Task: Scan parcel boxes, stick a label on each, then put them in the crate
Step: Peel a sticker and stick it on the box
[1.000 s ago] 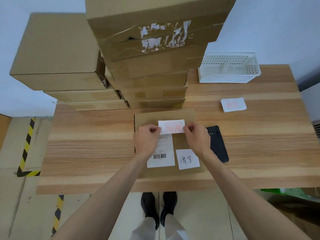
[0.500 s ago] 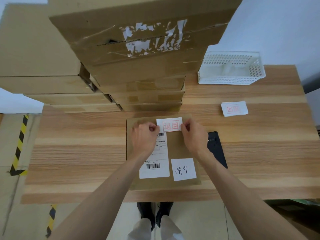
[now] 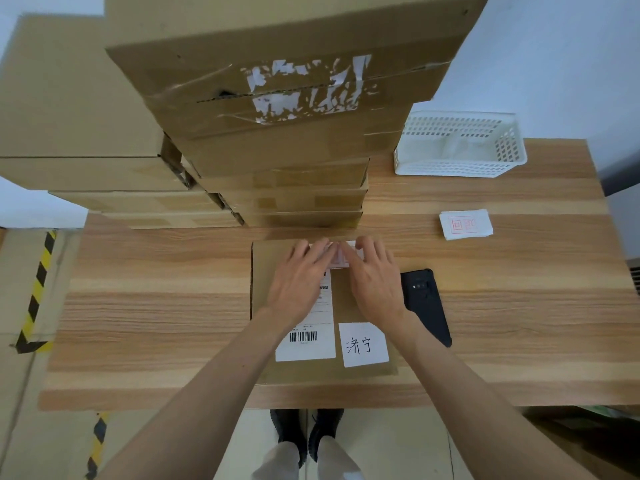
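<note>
Head view. Pale blue-white wall behind; light wood-grain surface (image 3: 519,306) runs across the frame, with a floor marked by yellow-and-black hazard tape (image 3: 36,296) at left.

Two stacks of flat brown cardboard boxes (image 3: 277,140) stand at the back left and centre of the surface; the top box of the nearer stack bears torn white label residue under clear tape. White perforated plastic basket (image 3: 460,147) at the back right, against the wall. Small stack of white stickers with red print (image 3: 465,225) lies in front of the basket, well apart from it.

Flat brown cardboard parcel box (image 3: 263,271) lies at the front centre of the surface, its far edge near the foot of the stacks. On its top: a white shipping label with a barcode (image 3: 306,341) and, just beside it to the right, a white square label with black handwritten characters (image 3: 363,344).

Left hand (image 3: 301,282) and right hand (image 3: 374,282) lie side by side on the far part of the parcel box, fingers straight and spread, pressing flat on a white sticker with red print (image 3: 337,259), mostly hidden beneath the fingers.

Black smartphone (image 3: 426,306) lies camera side up, just right of the parcel box, beside the right wrist.

Black shoes (image 3: 306,434) and pale trouser legs show below the surface edge.
</note>
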